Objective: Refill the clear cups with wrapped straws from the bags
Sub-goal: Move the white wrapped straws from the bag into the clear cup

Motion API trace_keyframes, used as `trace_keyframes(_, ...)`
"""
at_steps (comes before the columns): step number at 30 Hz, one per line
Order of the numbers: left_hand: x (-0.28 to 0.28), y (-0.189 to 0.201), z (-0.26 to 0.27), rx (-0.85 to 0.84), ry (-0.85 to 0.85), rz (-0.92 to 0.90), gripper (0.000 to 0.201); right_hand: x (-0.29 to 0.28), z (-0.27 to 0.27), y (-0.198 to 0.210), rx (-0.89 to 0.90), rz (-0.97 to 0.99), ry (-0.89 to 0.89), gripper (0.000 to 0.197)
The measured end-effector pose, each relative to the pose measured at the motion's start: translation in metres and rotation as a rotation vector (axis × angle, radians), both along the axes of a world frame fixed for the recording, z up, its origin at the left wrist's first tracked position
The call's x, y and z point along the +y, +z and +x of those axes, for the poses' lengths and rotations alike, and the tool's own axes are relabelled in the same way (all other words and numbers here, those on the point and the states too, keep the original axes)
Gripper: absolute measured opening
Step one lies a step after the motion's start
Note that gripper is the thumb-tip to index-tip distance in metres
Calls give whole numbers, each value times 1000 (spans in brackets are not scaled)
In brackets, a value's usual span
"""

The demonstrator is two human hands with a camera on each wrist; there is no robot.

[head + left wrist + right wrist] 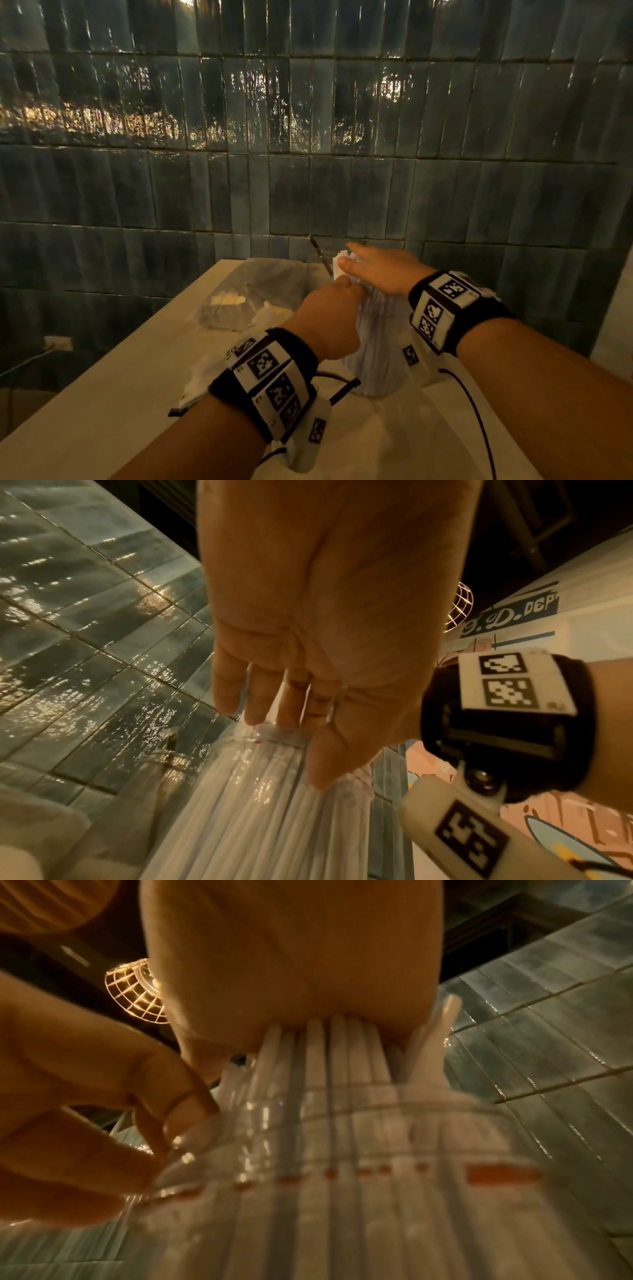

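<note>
left hand [330,313] grip curled round clear ribbed cup [380,353]; right hand [380,272] flat, fingers straight, on white paper-wrapped straws [329,1053].

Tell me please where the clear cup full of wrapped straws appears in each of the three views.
Head: clear cup right of centre, between both wrists.
Left wrist: lower centre, below the right hand.
Right wrist: filling the lower half.
Shared landmark: the white straw tips under the right palm.

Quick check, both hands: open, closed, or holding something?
Left hand: fingers curled on the rim of the clear cup.
Right hand: open, flat palm pressing on the wrapped straws.
</note>
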State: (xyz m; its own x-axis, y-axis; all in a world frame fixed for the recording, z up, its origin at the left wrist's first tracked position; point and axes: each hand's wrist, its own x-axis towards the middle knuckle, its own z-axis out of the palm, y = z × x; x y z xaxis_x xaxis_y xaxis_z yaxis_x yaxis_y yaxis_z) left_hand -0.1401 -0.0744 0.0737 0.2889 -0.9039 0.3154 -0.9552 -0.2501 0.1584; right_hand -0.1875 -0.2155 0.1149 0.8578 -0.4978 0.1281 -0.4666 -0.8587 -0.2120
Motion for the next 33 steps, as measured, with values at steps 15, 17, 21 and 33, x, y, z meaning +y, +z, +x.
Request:
trace_keyframes(15, 3, 1, -2, 28, 16, 10, 57, -5, -1, 0, -31, -57, 202, 44)
trace_keyframes(17, 4, 0, -1, 45, 21, 17, 59, -3, 0, -1, -29, -84, 165, 44)
trace_keyframes(21, 5, -1, -1, 63, 11, 28, 63, -2, 1, -8, -126, -176, 153, 43)
trace_keyframes(33, 26, 1, 2, 176, -66, 84, 74, 20, -20, -29, -480, -253, 209, 43)
